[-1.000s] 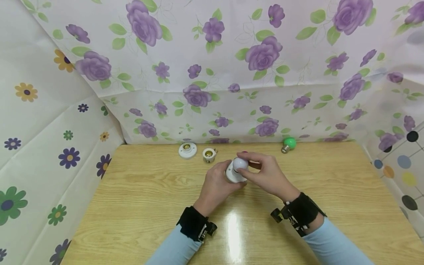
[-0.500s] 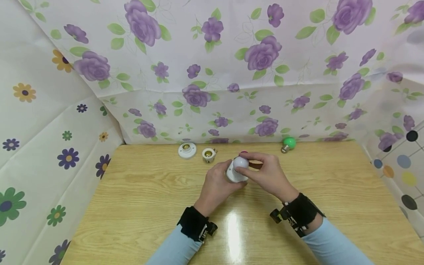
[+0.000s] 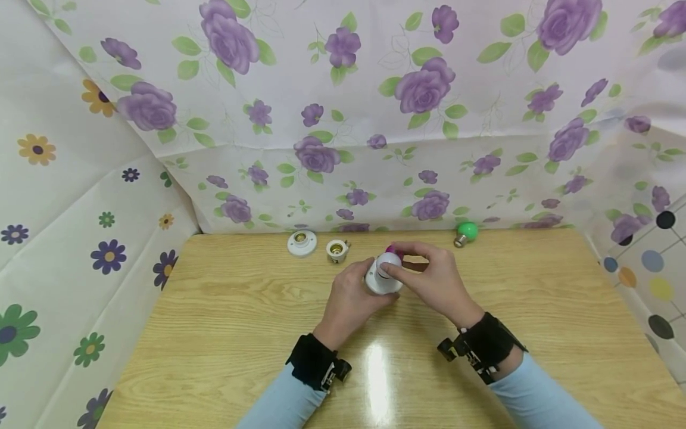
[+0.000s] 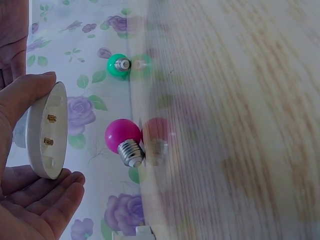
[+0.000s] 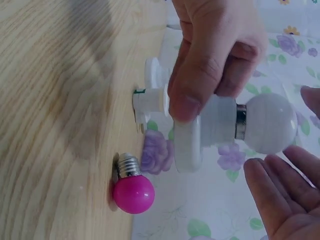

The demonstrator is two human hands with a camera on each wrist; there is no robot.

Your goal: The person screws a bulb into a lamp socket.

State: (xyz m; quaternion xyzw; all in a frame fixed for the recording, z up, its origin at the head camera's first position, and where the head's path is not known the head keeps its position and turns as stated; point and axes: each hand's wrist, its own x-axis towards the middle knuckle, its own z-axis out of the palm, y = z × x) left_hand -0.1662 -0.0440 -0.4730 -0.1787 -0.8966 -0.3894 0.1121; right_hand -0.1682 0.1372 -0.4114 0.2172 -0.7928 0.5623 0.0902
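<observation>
My left hand (image 3: 349,301) grips a round white lamp holder (image 5: 189,145) by its base, holding it up off the table. Its hollow back, with two brass screws, faces the left wrist camera. A white light bulb (image 5: 271,123) sits in the socket, a band of its metal cap showing between glass and holder. Around the glass are the spread thumb and fingers of my right hand (image 3: 439,283); in the right wrist view its fingertips (image 5: 288,151) lie at the bulb's edge and a gap shows by the thumb.
On the wooden table (image 3: 230,333), a magenta bulb (image 5: 134,194) lies just beyond my hands. A green bulb (image 3: 468,231) is at the back right. Two more white lamp holders, one round-based (image 3: 302,243) and one small (image 3: 337,251), stand at the back left, near the flowered cloth (image 3: 364,131).
My right fingers have shifted around the white bulb and loosened, with the index finger farther back. More of the magenta bulb shows behind. The left hand keeps its hold on the lamp holder.
</observation>
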